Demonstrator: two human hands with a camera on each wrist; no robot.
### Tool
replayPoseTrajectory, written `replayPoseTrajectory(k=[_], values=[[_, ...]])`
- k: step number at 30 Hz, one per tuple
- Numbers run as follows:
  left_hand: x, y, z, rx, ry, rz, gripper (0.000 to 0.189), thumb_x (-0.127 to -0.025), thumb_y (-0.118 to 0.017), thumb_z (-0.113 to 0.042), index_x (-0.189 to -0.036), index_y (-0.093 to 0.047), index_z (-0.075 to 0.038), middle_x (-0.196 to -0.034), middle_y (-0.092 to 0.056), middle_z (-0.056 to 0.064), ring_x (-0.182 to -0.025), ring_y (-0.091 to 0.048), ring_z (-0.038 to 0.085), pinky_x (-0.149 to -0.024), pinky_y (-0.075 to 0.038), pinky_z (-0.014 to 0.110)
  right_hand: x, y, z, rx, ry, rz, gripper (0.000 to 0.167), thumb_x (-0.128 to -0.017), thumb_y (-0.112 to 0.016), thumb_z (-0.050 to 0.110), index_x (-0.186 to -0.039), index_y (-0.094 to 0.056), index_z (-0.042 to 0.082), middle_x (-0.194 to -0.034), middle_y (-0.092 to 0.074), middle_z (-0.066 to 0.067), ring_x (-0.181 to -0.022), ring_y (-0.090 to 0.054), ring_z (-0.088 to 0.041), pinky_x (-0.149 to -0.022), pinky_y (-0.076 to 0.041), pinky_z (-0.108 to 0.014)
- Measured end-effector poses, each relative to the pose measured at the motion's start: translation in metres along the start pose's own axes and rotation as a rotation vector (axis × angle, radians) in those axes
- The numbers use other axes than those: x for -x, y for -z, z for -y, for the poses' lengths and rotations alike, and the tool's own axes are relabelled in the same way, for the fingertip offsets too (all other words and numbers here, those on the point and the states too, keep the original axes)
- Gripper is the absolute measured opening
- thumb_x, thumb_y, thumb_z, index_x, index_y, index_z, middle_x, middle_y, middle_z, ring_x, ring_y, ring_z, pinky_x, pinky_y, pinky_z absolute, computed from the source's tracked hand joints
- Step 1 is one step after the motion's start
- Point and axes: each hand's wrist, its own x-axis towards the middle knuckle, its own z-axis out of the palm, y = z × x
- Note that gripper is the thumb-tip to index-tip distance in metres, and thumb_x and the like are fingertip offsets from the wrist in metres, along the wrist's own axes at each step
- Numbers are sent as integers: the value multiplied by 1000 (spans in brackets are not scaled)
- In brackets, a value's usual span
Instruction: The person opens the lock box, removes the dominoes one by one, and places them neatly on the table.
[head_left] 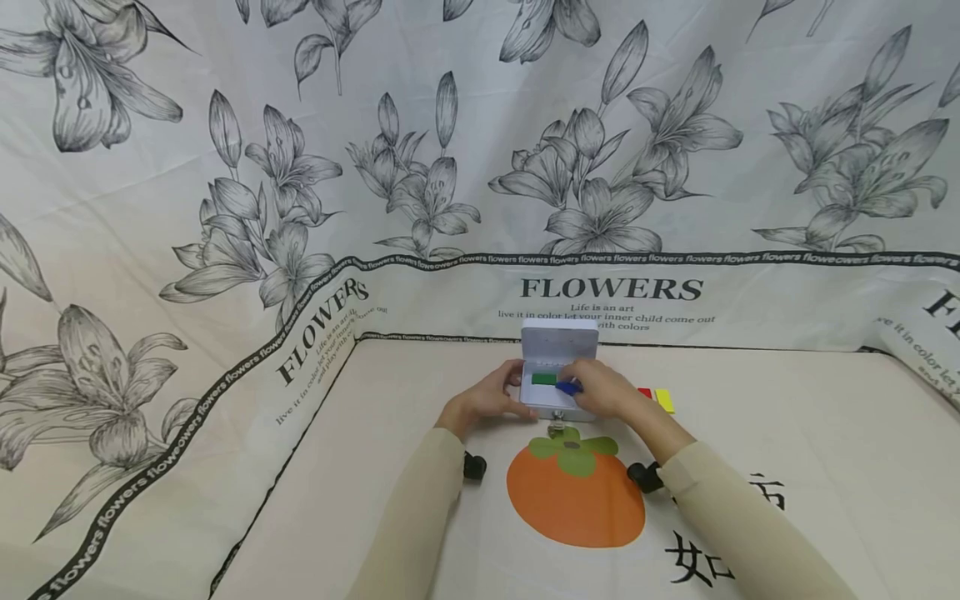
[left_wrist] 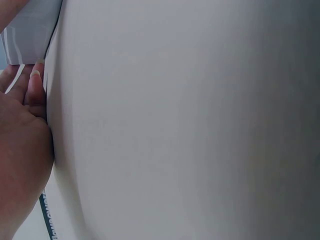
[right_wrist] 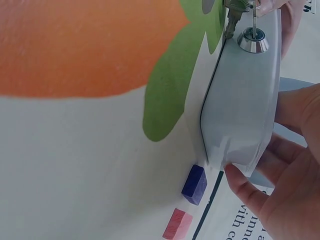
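A small white cash box (head_left: 558, 412) stands on the table with its lid (head_left: 559, 342) raised. Inside it lies a green block (head_left: 543, 379). My left hand (head_left: 489, 393) grips the box's left end, thumb at the front and fingers along the side. Over the right part of the box, my right hand (head_left: 600, 387) pinches a blue block (head_left: 570, 387). In the right wrist view that held block is hidden, and a fingertip touches the box's outer wall. Keys (right_wrist: 232, 22) hang at the front lock (right_wrist: 253, 40).
Right of the box lie a red block (head_left: 644, 392) and a yellow block (head_left: 664, 401). The right wrist view shows a dark blue block (right_wrist: 194, 185) on the cloth beside the box. An orange persimmon print (head_left: 576, 496) lies in front; a flowered curtain (head_left: 450, 167) hangs behind.
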Motion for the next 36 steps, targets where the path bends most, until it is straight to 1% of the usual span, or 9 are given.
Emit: replayPoseTrajectory(k=[6,10,12,16,20,24,30,36], values=[[1,0,2,-2,-5,9,100,-73,-93,-14,-156,-38,-20,-133,-54,0,-123,-47,18,-109,-37,39,2,0,1,-77,1,17,39,-83,-66,-9,-122,-68,-6,-120,-68,-22,-113,-64,-40,-100,-49,-56],[2,0,1,4,-4,12,100,-73,-93,-14,-156,-37,-20,-133,-54,0,-123,-46,19,-109,-37,39,4,3,0,-120,29,16,40,-82,-64,-11,-122,-66,-9,-119,-67,-25,-109,-65,-41,-95,-52,-55],[2,1,1,0,-4,15,100,-73,-93,-14,-156,-37,-20,-133,-53,0,-123,-46,18,-109,-37,39,4,4,-1,-129,46,18,40,-82,-64,-10,-122,-65,-10,-118,-67,-26,-107,-66,-41,-93,-53,-54],[1,0,2,-6,-10,18,101,-73,-92,-14,-157,-36,-20,-136,-53,0,-124,-45,18,-110,-36,39,3,3,-3,-135,50,21,41,-83,-67,-7,-124,-65,-10,-118,-68,-25,-106,-66,-39,-91,-54,-51],[2,0,2,-7,-9,18,101,-73,-92,-14,-157,-36,-20,-137,-53,1,-126,-45,19,-111,-36,40,1,3,-5,-128,53,25,42,-84,-71,-4,-124,-64,-10,-118,-68,-24,-105,-66,-37,-91,-54,-50],[3,-1,1,-7,-5,13,100,-74,-92,-14,-157,-36,-20,-135,-53,2,-124,-46,20,-111,-36,41,-1,3,-6,-113,49,26,43,-83,-74,-4,-124,-64,-11,-115,-68,-23,-104,-66,-36,-91,-54,-50],[2,-1,0,-2,10,-1,101,-72,-93,-14,-157,-37,-22,-132,-54,-1,-122,-47,18,-110,-37,40,-3,5,-4,-50,57,39,45,-81,-78,-3,-123,-65,-10,-111,-69,-21,-101,-66,-33,-92,-53,-48],[0,0,0,1,19,-5,100,-72,-93,-13,-155,-39,-23,-130,-54,-1,-120,-47,17,-108,-37,38,-8,6,-6,20,55,73,46,-81,-81,2,-123,-66,-8,-103,-68,-13,-92,-61,-23,-87,-53,-43]])
